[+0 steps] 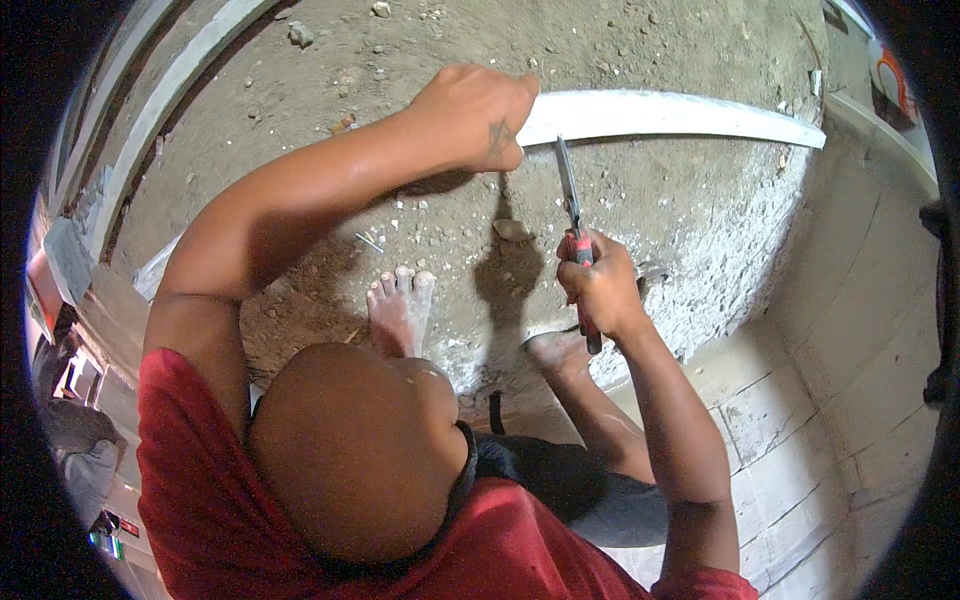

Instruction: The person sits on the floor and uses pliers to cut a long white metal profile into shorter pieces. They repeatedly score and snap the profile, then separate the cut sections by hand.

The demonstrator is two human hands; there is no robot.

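Head view, looking down. One long white flat metal strip (670,112) lies across the dusty earthen floor (680,210), running from the upper centre toward the right. The left hand (478,115) is closed in a grip around the strip's near end, pressing it to the floor. The right hand (598,285) is closed around the two red handles of one pair of snips (575,235), whose grey blades point up to meet the strip's lower edge; whether the blades have bitten into the metal cannot be told. Two bare feet (400,310) rest on the floor below the strip. One small grey stone (511,230) lies between the hands, and one screw-like metal piece (368,241) lies left of it.
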